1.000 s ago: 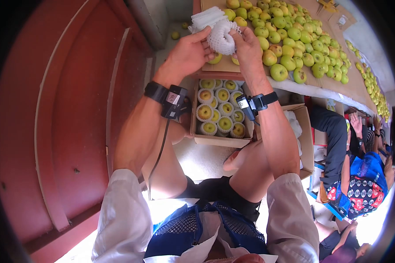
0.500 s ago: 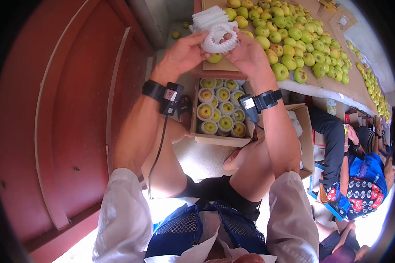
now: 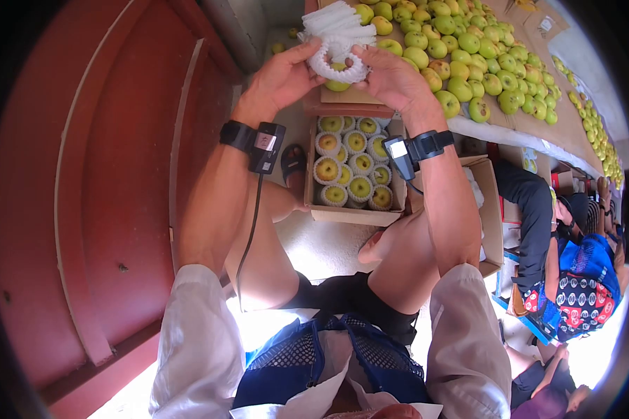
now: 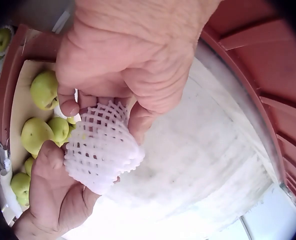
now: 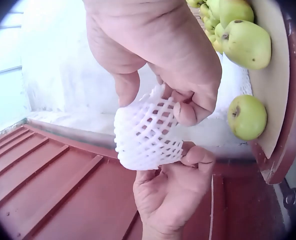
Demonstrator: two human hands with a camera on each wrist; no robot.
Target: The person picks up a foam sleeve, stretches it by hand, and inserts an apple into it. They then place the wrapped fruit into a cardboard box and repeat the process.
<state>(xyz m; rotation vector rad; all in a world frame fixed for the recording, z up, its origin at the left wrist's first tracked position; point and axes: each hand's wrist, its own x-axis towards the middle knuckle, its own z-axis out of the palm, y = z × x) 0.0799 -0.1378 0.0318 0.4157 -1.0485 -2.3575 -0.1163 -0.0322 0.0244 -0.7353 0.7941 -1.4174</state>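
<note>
Both hands hold a white foam fruit net (image 3: pixel 320 68) at the top of the head view, its round mouth spread wide and turned toward that camera. My left hand (image 3: pixel 284 78) pinches the left rim between thumb and fingers, and my right hand (image 3: pixel 400 85) pinches the right rim. In the left wrist view the net's lattice side (image 4: pixel 103 145) shows stretched between the two hands. The right wrist view shows the net (image 5: pixel 147 131) without fruit inside. Just behind it, a green apple (image 3: pixel 337 86) lies at the cardboard's edge, beside a stack of flat foam nets (image 3: pixel 337 21).
Many loose green apples (image 3: pixel 468 43) cover the cardboard-topped table at right. Below my hands stands a carton (image 3: pixel 356 215) of apples in foam nets. Another open carton (image 3: pixel 493 216) is by my right knee. A red door (image 3: pixel 119 174) rises at left; a person with a patterned bag (image 3: pixel 583 300) is at right.
The net's mouth, bunched up a second ago, has been spread into a wide ring. The right hand has shifted to the net's right side, and the net has moved slightly left.
</note>
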